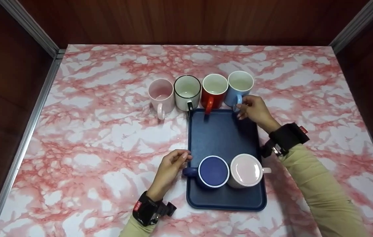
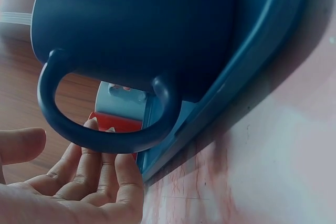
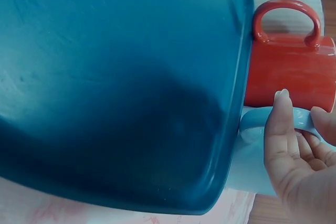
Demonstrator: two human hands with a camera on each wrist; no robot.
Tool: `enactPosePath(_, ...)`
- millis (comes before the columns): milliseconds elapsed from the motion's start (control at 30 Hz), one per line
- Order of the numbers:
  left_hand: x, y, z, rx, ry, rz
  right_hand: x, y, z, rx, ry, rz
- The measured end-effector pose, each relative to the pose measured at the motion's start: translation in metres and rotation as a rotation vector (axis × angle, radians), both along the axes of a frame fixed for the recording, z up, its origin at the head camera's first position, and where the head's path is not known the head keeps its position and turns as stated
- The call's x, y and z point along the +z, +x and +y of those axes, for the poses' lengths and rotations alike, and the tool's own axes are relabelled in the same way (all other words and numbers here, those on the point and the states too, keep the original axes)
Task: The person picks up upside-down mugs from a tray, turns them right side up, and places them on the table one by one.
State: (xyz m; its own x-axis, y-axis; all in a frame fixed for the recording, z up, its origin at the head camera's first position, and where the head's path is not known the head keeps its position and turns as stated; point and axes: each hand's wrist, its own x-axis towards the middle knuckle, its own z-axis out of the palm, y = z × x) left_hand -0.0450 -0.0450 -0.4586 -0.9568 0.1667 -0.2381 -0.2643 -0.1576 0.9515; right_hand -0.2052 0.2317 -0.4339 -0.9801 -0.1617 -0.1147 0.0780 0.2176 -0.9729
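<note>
My right hand (image 1: 255,108) is at the handle of a light blue mug (image 1: 241,81), the rightmost in a row behind the tray. In the right wrist view, thumb and fingers pinch that handle (image 3: 254,118). Beside the dark blue mug (image 1: 213,171) is my left hand (image 1: 172,167), its thumb apart from the fingers. The left wrist view has those fingers (image 2: 86,174) close to the mug's handle, not wrapped round it; whether they touch is unclear. The dark blue mug and a pale pink mug (image 1: 246,170) stand upright on the blue tray (image 1: 224,135), their handles pointing outward.
Left of the light blue mug stand a red mug (image 1: 215,86), a white mug with a black rim (image 1: 187,92) and a pink mug (image 1: 161,95). All rest on a red-and-white marbled table (image 1: 107,131) with dark wooden panels (image 1: 193,21) around it.
</note>
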Motion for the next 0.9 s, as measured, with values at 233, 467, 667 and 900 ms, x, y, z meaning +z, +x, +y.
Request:
enactPosePath(233, -0.002, 0.001, 0.002, 0.000, 0.008, 0.002, 0.001, 0.004, 0.003, 0.050, 0.028, -0.002)
enactPosePath(467, -0.002, 0.001, 0.003, -0.016, -0.020, 0.002, 0.004, 0.008, 0.006, 0.061, 0.126, -0.004)
enactPosePath(667, 0.000, 0.001, 0.001, -0.015, -0.012, 0.019, 0.029, 0.025, 0.006, -0.002, 0.247, 0.065)
enactPosePath(900, 0.005, -0.003, -0.003, 0.002, -0.037, 0.026, 0.051, 0.051, 0.016, 0.026, 0.306, 0.189)
